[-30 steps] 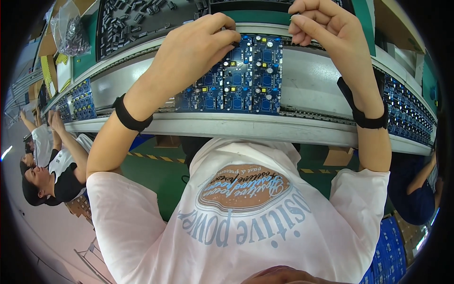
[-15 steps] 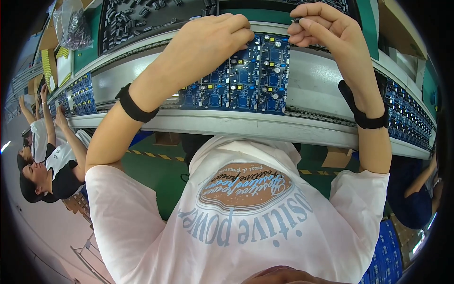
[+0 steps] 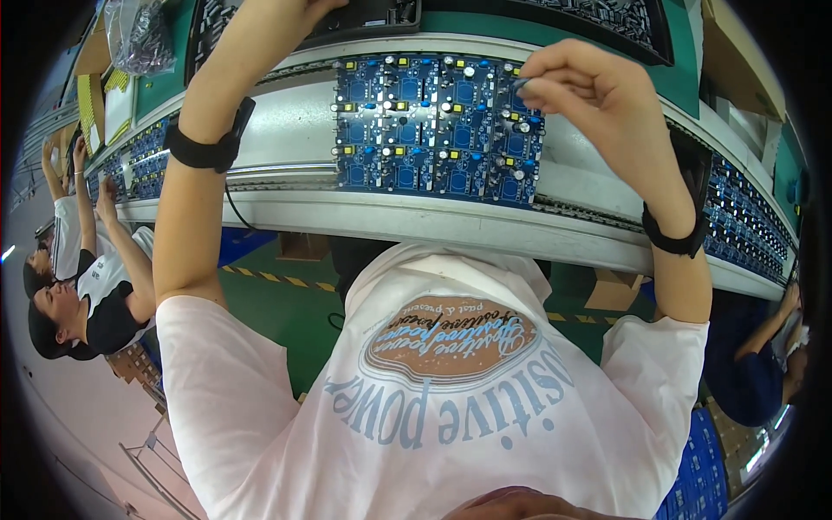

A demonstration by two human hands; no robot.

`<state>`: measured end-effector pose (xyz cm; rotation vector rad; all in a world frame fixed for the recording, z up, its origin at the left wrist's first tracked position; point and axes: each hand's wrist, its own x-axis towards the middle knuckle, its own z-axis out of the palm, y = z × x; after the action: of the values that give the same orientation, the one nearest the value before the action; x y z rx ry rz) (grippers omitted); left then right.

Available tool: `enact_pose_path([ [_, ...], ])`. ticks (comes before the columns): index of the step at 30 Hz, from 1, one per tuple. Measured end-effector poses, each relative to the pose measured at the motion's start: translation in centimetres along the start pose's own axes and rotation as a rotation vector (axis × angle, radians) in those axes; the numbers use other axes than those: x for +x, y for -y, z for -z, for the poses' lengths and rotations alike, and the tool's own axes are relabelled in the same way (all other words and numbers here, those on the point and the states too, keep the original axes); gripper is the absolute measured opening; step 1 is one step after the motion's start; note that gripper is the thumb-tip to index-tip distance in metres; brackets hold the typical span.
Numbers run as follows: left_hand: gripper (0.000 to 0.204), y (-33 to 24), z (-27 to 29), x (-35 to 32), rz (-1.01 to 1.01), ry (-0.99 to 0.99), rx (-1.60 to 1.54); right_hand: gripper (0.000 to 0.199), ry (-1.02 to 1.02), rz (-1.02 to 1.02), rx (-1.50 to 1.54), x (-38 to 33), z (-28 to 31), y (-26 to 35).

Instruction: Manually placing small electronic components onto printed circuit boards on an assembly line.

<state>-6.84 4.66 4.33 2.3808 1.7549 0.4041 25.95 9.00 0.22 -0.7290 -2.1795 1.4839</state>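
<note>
A blue circuit board panel (image 3: 403, 132) lies on the conveyor in front of me, set with small silver, yellow and blue parts. At its far right corner my right hand (image 3: 594, 95) is closed, thumb and forefinger pinching a small dark capacitor (image 3: 520, 84). My left hand (image 3: 260, 43) reaches over the black tray (image 3: 364, 33) at the far left. Its fingers are mostly cut off by the top edge, so what they hold cannot be made out. Dark wristbands circle both wrists.
Another black tray (image 3: 598, 33) of small cylindrical parts stands at the far right. More boards (image 3: 750, 217) sit along the line at right. A plastic bag of parts (image 3: 139, 39) and co-workers (image 3: 95, 286) are at left. The conveyor's metal rail (image 3: 433, 221) runs along the near side.
My left hand has left the board and moved up and left to the tray. My right hand has dropped slightly toward the board's corner. The panel has shifted slightly and shows more fully.
</note>
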Motion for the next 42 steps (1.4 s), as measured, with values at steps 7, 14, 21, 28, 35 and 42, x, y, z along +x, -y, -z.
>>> enact_pose_path([
  [7, 0.016, -1.3, -0.7, 0.3, -0.005, -0.073, 0.099, 0.01, 0.046, 0.215, -0.496, 0.2, -2.3, 0.2],
  [14, 0.019, -4.6, -0.6, -1.3, 0.32, -0.119, -0.711, 0.013, 0.041, 0.184, -0.6, 0.1, -3.0, 0.2],
  [21, 0.018, -6.2, -0.8, -3.0, 0.455, 0.051, -1.061, 0.012, 0.085, 0.223, -0.652, 0.4, -2.7, 0.2],
  [28, 0.016, -5.4, -2.1, -3.8, 0.645, 0.238, -1.267, 0.011, 0.137, 0.196, -0.703, 0.6, -2.4, 0.6],
  [35, 0.027, -4.9, -3.5, -4.4, 0.325, 0.204, -1.209, 0.01, 0.106, 0.334, -0.786, 0.5, -2.5, 0.2],
  [42, 0.025, -6.4, -3.7, -5.4, 0.286, 0.123, -1.077, 0.016, -0.059, 0.231, -0.605, 1.9, 0.3, 0.9],
])
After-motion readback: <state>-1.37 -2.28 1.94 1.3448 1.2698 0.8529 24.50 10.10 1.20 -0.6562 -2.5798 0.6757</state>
